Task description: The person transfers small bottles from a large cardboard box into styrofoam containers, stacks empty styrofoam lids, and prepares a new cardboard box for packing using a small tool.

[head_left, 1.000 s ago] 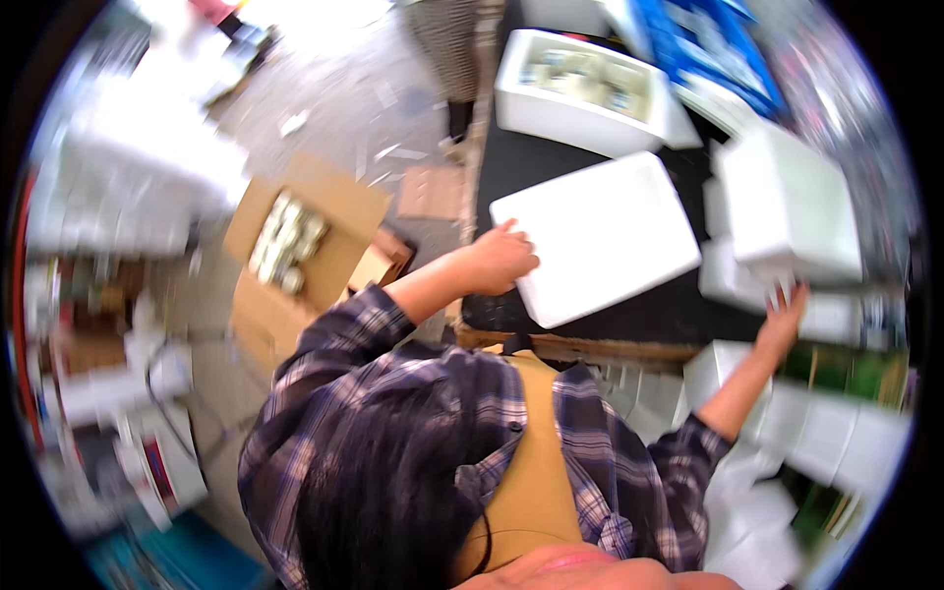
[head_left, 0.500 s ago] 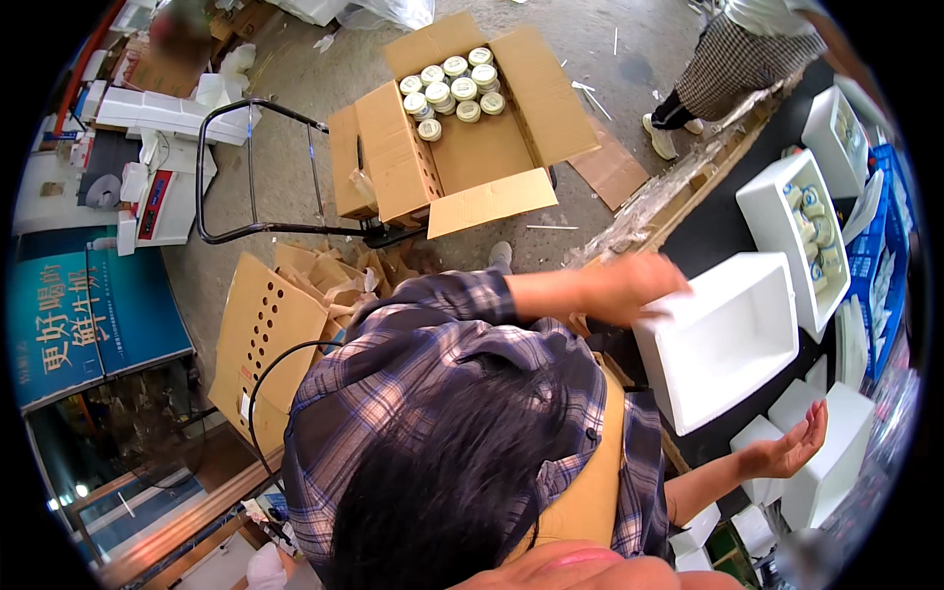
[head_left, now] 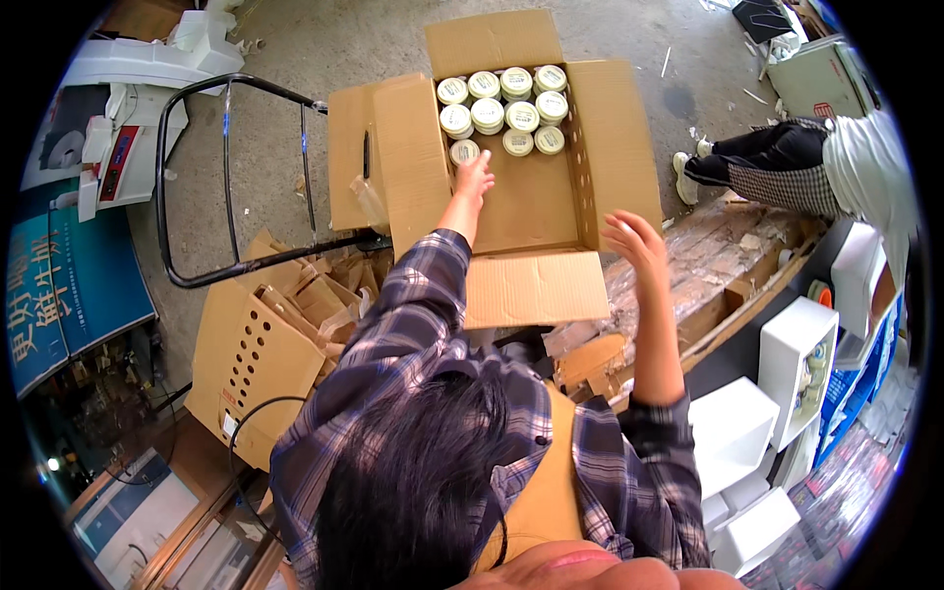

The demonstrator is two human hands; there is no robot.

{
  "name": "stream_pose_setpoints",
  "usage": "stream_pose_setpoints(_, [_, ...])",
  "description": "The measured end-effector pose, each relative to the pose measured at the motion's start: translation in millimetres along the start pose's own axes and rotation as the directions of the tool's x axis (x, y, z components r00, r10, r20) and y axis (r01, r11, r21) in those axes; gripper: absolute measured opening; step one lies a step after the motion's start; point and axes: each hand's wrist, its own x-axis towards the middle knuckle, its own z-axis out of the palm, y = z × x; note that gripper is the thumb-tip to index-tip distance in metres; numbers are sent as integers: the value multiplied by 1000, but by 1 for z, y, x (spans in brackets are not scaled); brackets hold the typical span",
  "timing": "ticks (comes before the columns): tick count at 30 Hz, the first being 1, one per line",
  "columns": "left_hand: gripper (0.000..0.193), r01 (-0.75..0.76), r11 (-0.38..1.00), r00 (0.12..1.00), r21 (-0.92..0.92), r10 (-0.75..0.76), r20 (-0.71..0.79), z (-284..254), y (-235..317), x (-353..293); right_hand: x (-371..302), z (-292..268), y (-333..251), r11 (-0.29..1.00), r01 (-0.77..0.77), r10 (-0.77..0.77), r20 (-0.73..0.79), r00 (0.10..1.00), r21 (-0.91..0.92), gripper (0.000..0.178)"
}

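Note:
An open cardboard box [head_left: 526, 236] holds several round tubs [head_left: 487, 113] with pale lids, grouped toward its far side. My left hand [head_left: 474, 179] reaches over the box's left side, fingers stretched out beside the nearest left tub [head_left: 464, 151]. Its fingertips are at that tub's edge; whether they touch it is hard to see. My right hand [head_left: 637, 241] is raised by the near right corner of the box, fingers apart and nothing in it.
The box rests on a black-handled trolley [head_left: 162, 187]. Behind my right arm are white foam boxes [head_left: 733, 433] on a dark surface and a blue crate [head_left: 855, 379]. Another person [head_left: 836, 172] stands at the right. A holed carton [head_left: 246, 364] with crumpled cardboard is at my left.
Both hands have moved from the foam boxes on the right to the cardboard box. My view has turned with them. The other person appears further into view.

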Motion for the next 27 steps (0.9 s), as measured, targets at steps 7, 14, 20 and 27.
stream_pose_setpoints(7, [77, 45, 985, 999, 168, -41, -24, 39, -19, 64, 251, 56, 145, 939, -296, 246, -258, 934, -177, 57])
stream_pose_setpoints(14, [46, -127, 967, 986, 222, 148, -79, 39, -39, 79, 319, 74, 196, 873, -220, -10, -466, 885, -436, 65])
stream_pose_setpoints(20, [57, 38, 999, 997, -14, -39, -65, 16, -51, 23, 296, 72, 195, 957, -244, 162, -407, 899, -157, 56])
stream_pose_setpoints(27, [52, 16, 863, 917, -504, -213, -336, 1, -36, 53, 315, 72, 192, 953, -294, 247, -380, 891, -71, 36])
